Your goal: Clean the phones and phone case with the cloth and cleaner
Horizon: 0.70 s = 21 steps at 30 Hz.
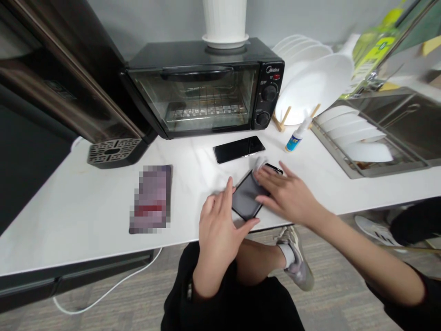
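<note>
On the counter's front part lies a phone (245, 198) with a grey face and black rim, turned at an angle. My left hand (219, 225) steadies it, thumb and forefinger set against its near-left edges. My right hand (288, 194) presses a crumpled white wipe (260, 162) onto the phone's far end, fingers laid over it. The fingers partly cover the phone's upper right side. Just beyond is a second black phone (239, 149), lying flat. A small spray bottle (295, 139) with a blue label stands to the right of it.
A toaster oven (206, 92) stands at the back, bearing a white pot (225, 20). Left are a drinks machine (113, 151) and a pixelated flat object (150, 198). White plates (312, 87) stand in a wooden rack, near a sink (409, 115). A white cable (113, 289) hangs below.
</note>
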Each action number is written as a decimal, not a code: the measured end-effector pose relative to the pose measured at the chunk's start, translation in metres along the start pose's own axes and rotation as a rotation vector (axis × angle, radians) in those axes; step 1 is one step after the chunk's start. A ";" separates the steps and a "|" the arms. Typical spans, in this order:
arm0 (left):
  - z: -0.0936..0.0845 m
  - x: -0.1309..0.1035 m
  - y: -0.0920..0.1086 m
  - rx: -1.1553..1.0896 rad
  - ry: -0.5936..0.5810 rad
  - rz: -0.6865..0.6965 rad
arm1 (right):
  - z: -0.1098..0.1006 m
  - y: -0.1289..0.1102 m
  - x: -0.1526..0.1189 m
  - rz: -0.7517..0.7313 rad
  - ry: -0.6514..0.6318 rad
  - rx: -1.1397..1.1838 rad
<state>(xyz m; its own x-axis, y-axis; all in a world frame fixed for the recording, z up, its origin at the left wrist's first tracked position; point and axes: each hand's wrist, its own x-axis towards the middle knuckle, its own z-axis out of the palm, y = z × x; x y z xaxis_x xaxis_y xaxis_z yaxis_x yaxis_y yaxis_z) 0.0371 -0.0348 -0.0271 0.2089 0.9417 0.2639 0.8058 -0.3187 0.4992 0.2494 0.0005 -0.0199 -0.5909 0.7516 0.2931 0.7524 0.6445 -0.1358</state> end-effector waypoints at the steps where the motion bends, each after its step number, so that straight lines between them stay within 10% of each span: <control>1: 0.000 0.000 0.000 0.001 -0.010 0.002 | 0.001 -0.002 0.001 -0.088 -0.028 0.060; 4: -0.001 0.000 0.000 0.015 -0.016 0.003 | 0.003 -0.008 0.003 -0.228 -0.099 0.174; 8: -0.001 0.000 0.000 0.021 -0.012 -0.014 | 0.005 -0.009 0.004 -0.009 0.047 0.060; 11: -0.001 0.000 0.000 0.010 -0.024 -0.003 | 0.006 -0.009 0.001 -0.215 -0.072 0.217; 16: -0.001 0.001 -0.001 0.008 -0.016 -0.005 | -0.001 0.003 -0.004 0.031 0.036 -0.001; 21: 0.000 0.002 -0.002 0.016 -0.028 -0.006 | -0.007 0.012 -0.012 -0.201 -0.082 0.137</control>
<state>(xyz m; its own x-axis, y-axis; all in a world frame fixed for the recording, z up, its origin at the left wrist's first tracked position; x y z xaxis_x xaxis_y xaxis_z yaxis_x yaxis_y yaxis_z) 0.0360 -0.0326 -0.0279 0.2194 0.9462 0.2377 0.8157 -0.3116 0.4874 0.2675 -0.0016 -0.0181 -0.7502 0.6119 0.2506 0.5744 0.7908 -0.2116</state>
